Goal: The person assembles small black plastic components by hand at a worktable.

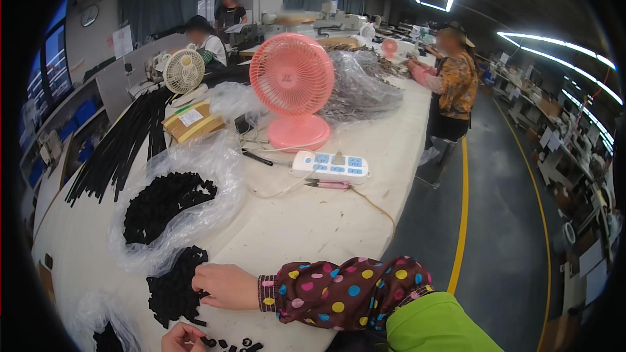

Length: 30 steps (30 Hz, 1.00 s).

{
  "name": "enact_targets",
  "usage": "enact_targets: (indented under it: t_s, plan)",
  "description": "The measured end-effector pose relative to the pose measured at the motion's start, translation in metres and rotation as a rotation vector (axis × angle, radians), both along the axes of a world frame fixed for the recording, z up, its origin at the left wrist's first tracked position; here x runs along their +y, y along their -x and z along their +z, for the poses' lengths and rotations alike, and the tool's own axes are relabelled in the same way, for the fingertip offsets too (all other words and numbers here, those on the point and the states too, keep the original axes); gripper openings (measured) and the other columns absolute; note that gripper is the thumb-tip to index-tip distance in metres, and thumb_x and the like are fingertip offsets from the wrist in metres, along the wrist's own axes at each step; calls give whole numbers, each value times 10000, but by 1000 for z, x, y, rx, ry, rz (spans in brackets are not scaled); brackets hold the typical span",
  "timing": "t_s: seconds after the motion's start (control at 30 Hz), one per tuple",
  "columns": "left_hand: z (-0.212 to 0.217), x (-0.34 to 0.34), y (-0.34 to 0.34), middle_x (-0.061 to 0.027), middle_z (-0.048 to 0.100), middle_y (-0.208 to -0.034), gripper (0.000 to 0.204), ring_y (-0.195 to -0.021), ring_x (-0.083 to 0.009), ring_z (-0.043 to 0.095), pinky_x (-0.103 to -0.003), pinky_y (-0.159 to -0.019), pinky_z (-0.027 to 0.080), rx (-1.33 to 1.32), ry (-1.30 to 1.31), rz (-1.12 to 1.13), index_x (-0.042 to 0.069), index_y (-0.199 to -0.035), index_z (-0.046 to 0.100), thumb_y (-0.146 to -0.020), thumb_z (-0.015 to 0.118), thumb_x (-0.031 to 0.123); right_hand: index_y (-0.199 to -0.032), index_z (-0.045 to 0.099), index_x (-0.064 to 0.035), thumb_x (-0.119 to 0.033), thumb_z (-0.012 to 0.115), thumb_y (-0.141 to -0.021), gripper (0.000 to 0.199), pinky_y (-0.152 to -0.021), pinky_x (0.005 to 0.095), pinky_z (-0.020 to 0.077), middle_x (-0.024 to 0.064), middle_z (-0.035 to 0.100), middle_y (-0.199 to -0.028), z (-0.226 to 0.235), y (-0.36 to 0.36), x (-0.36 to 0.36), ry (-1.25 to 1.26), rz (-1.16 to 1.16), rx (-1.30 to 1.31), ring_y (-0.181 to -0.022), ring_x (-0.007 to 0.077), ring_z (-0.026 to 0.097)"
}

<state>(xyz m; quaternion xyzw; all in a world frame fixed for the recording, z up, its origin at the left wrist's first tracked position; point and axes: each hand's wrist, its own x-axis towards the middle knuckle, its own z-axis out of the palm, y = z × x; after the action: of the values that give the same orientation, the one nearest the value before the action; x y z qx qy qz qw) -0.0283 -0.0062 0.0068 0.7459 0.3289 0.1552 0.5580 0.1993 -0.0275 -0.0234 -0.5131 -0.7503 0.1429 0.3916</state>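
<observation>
My right hand (225,285), in a brown sleeve cover with coloured dots, reaches across to the edge of a pile of small black pieces (171,290). Its fingers are bent and drawn together at the pile; what they pinch, if anything, is hidden. At the lower edge, my left hand (182,338) is closed, with a small black piece (208,341) at its thumb and fingertips. Several loose black loops and bits (246,343) lie just right of it. Beyond the pile, a clear plastic bag (225,176) lies open around more black pieces (163,205).
A pink fan (291,75) stands mid-table behind a white power strip (330,166) and pink-handled snips (329,184). Long black strips (140,133) and a yellow-brown box (192,122) lie at left. Another plastic bag (104,319) sits lower left. A person (453,81) works at the table's far right.
</observation>
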Motion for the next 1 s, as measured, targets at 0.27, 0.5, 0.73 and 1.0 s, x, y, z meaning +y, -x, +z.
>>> enact_targets:
  t_s: [0.27, 0.5, 0.73, 1.0]
  plan:
    - [21, -20, -13, 38, 507, -680, 72, -602, -25, 419, -173, -550, 366, 171, 90, -122, 8, -900, 597, -862, 556, 53, -880, 518, -19, -122, 637, -701, 238, -703, 355, 479, 87, 517, -878, -25, 1, 14, -72, -119, -290, -875, 263, 534]
    - [-10, 5, -7, -2, 581, -800, 27, -662, -83, 533, -207, -617, 446, 32, 261, 32, 57, -890, 546, -886, 553, 83, -838, 538, -11, -126, 626, -697, 202, -712, 364, 476, 98, 552, -869, -22, 2, 20, -67, -90, -245, -896, 268, 542]
    - [-11, 7, 4, -68, 569, -855, 193, -686, -123, 593, -237, -566, 510, -109, 181, 240, -5, -1020, 495, -858, 575, 61, -772, 542, -61, -148, 610, -729, 119, -588, 374, 464, 92, 594, -704, 2, 19, 15, 197, 2, 197, -661, 268, 597]
    - [-12, 5, -11, -44, 577, -953, 182, -882, -119, 606, -245, -744, 520, -358, 352, 238, 9, -1029, 506, -891, 567, 111, -844, 580, -21, -157, 646, -812, 155, -518, 201, 459, 19, 626, -695, 17, 30, -18, 555, 58, 624, -582, 65, 601]
